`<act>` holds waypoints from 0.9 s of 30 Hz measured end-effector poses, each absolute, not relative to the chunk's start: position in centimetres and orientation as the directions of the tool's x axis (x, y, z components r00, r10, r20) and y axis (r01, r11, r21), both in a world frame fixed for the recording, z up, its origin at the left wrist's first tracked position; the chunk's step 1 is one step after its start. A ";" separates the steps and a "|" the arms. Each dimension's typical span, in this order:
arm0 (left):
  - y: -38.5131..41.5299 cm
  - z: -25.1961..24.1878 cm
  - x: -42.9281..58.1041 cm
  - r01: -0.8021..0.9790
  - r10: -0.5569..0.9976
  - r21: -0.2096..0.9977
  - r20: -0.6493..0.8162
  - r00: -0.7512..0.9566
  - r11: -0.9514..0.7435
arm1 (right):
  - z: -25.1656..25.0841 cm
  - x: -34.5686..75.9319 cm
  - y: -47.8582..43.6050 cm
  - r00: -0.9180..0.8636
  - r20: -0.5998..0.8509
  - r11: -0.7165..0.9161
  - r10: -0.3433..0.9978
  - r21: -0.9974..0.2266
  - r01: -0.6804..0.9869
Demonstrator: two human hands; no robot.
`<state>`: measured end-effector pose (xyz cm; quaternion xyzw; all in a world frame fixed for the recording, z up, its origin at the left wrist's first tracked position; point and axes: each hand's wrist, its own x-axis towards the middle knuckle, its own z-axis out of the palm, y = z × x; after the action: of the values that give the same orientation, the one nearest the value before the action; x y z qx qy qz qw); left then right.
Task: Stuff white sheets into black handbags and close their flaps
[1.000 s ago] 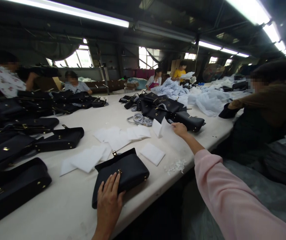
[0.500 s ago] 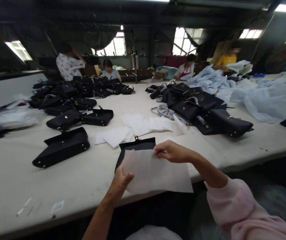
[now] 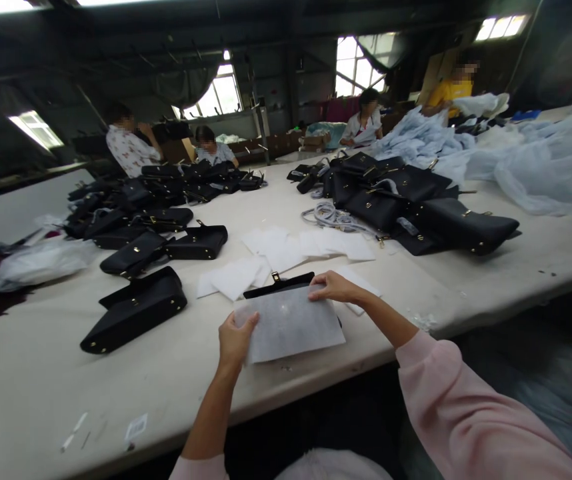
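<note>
Loose pale-pink sleeves (image 3: 486, 400), cuffs (image 3: 413, 352) seemingly gathered.

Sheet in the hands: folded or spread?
Spread. The translucent white sheet is held broad and nearly flat between the left hand and right hand, covering most of the black bag; no fold is visible.

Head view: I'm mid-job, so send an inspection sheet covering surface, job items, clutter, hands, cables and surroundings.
Surface: pale table, with a few small marks.
Job's things: thin white sheet held in front of a black bag, hiding most of it.
Clutter: white pads beyond that bag; bag piles at left and right; small clear scraps near the edge.
Grippers: bare left hand pinches the sheet's left edge; right hand, its upper right.
Cables: nothing seen for certain; pale coil may be straps.
Surroundings: four people across the table; windows behind.
</note>
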<state>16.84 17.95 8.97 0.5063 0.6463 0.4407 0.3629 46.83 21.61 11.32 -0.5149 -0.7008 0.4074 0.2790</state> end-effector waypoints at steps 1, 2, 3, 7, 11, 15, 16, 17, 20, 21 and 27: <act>18.4 8.9 17.1 0.345 0.975 0.934 -0.019 -0.222 0.097 | 10.9 47.1 21.5 -0.255 -0.003 0.121 0.967 -0.875 0.468; 18.9 8.9 17.4 0.357 0.975 0.929 -0.015 -0.220 0.095 | 10.6 47.1 21.6 -0.194 0.016 0.104 0.981 -0.886 0.452; 19.4 8.9 17.6 0.372 0.976 0.924 -0.011 -0.219 0.094 | 10.2 47.1 21.7 -0.138 0.030 0.089 0.990 -0.890 0.446; 20.7 8.8 17.8 0.443 0.976 0.891 0.002 -0.217 0.096 | 8.8 46.4 22.5 0.000 0.087 0.077 0.996 -0.875 0.478; 20.4 8.2 16.8 0.530 0.971 0.840 0.014 -0.238 0.118 | 7.3 44.9 22.5 0.079 0.135 0.077 0.988 -0.859 0.506; 19.6 8.1 16.5 0.617 0.962 0.776 0.051 -0.267 0.130 | 5.9 43.6 21.8 0.147 0.176 0.069 0.973 -0.835 0.546; 19.5 8.2 16.7 0.640 0.959 0.758 0.071 -0.275 0.127 | 5.7 43.4 21.6 0.157 0.185 0.067 0.970 -0.828 0.556; 19.5 8.3 16.9 0.664 0.956 0.738 0.097 -0.277 0.118 | 5.6 43.3 21.5 0.164 0.192 0.067 0.968 -0.823 0.564; 19.7 8.8 17.5 0.740 0.964 0.670 0.155 -0.216 0.058 | 5.4 43.3 21.3 0.172 0.217 0.078 0.961 -0.807 0.585; 19.9 9.0 17.7 0.760 0.970 0.649 0.160 -0.182 0.035 | 5.3 43.4 21.3 0.176 0.226 0.080 0.958 -0.800 0.595; 20.5 9.9 18.4 0.873 0.957 0.477 0.286 -0.044 -0.102 | 5.6 43.3 20.8 0.161 0.248 0.077 0.955 -0.736 0.673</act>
<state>18.45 20.50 9.89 0.6874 0.6657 0.2806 0.0749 43.32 20.82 5.65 -0.6547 -0.6218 0.1811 0.3899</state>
